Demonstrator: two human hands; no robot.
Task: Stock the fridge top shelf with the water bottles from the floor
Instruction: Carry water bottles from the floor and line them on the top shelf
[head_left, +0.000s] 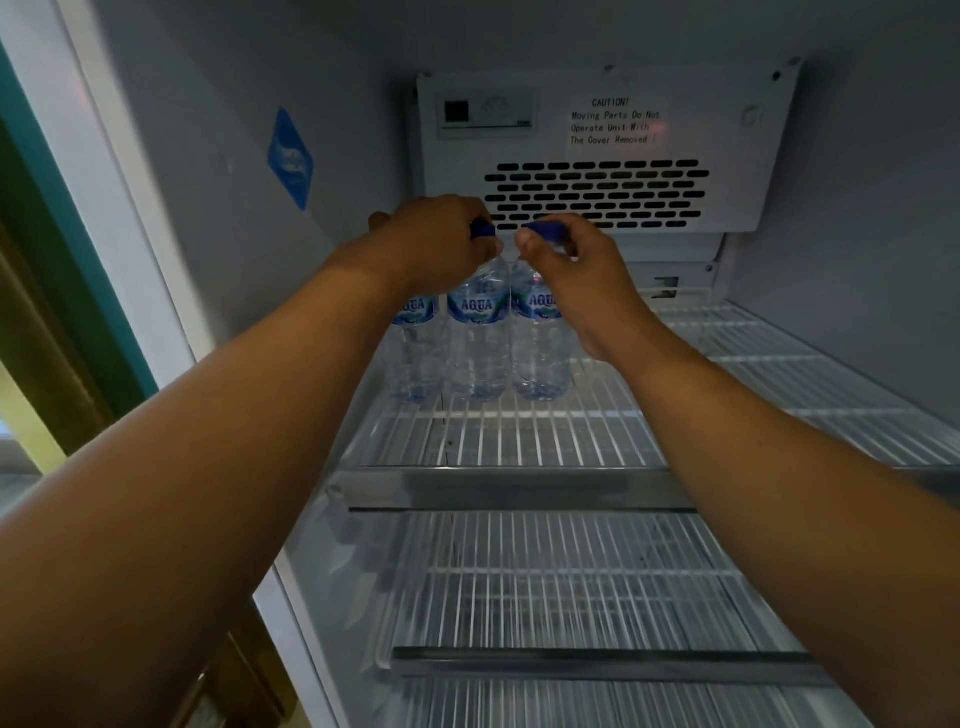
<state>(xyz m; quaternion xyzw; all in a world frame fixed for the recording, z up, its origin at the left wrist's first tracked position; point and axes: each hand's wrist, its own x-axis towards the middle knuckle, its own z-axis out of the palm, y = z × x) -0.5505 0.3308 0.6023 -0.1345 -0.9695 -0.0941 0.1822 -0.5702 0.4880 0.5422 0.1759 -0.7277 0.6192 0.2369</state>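
the white fridge cabinet (857, 234) fills the view, and its outer edges are cut off. the white wire top shelf (519, 436) carries the load at its back left. a second wire shelf (571, 571) lies below it, blurred. on the back wall is a white vented fan cover (737, 156), its caution label only partly readable.

both bare arms reach deep inside. the left hand (436, 244) is curled over the blue cap of the middle clear plastic bottle (478, 332), and the right hand (576, 280) pinches the blue cap of the right clear plastic bottle (540, 353). gripping at the caps probably lets each bottle be set upright without knocking its neighbour.

the two stand side by side, touching or nearly so, next to a left clear plastic bottle (415, 353). together they make a tight row, likely started at the back corner to leave room in front. the left bottle's neck and cap are hidden behind the left hand, so i cannot tell whether that hand also touches it.

the blue sticker (291, 158) on the left wall is unreadable. the floor and any remaining bottles are out of view.
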